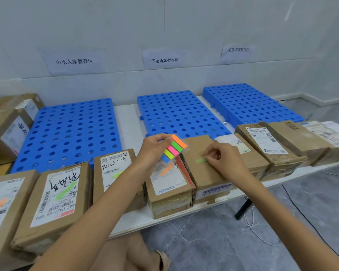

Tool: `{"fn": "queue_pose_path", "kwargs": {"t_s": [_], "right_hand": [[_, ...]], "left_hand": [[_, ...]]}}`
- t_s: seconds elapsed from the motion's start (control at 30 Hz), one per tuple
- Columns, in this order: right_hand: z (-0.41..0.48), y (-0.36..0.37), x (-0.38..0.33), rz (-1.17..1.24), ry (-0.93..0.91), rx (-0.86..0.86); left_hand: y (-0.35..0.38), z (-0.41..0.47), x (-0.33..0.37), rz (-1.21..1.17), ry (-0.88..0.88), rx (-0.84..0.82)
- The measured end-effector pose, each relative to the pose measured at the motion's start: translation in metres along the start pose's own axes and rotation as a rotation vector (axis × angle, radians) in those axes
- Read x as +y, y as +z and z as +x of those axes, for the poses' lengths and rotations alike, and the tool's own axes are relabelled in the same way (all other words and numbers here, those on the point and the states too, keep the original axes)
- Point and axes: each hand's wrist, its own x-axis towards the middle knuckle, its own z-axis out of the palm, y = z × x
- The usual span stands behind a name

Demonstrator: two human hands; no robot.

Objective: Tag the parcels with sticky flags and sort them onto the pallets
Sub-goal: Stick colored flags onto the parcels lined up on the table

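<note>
We tag, not yet sort. Right hand (220,160) fingertips pinch green flag (200,160), pressing it onto plain brown parcel (204,163) at table's front edge. Left hand (155,147) fingers curl round flag pad (174,149), neon strips. Next: rub flag flat. Beyond, three perforated blue plastic pallets (176,112), bare.

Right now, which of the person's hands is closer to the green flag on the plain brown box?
The right hand: its fingertips press the green flag onto the plain brown box. The left hand is off to the flag's left, holding the pad of sticky flags.
</note>
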Motion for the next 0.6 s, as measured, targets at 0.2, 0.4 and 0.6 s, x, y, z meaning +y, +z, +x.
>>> {"fn": "queue_pose_path", "kwargs": {"t_s": [0.2,0.4,0.6], "right_hand": [[0.004,0.008,-0.001,-0.049,-0.015,0.031],[0.009,0.01,-0.004,-0.071,0.009,0.011],[0.015,-0.004,0.01,-0.068,0.066,0.064]], "left_hand": [[0.006,-0.004,0.003,0.029,0.008,-0.054],[0.004,-0.005,0.002,0.021,0.005,-0.08],[0.002,-0.007,0.0,0.018,-0.005,-0.111]]}}
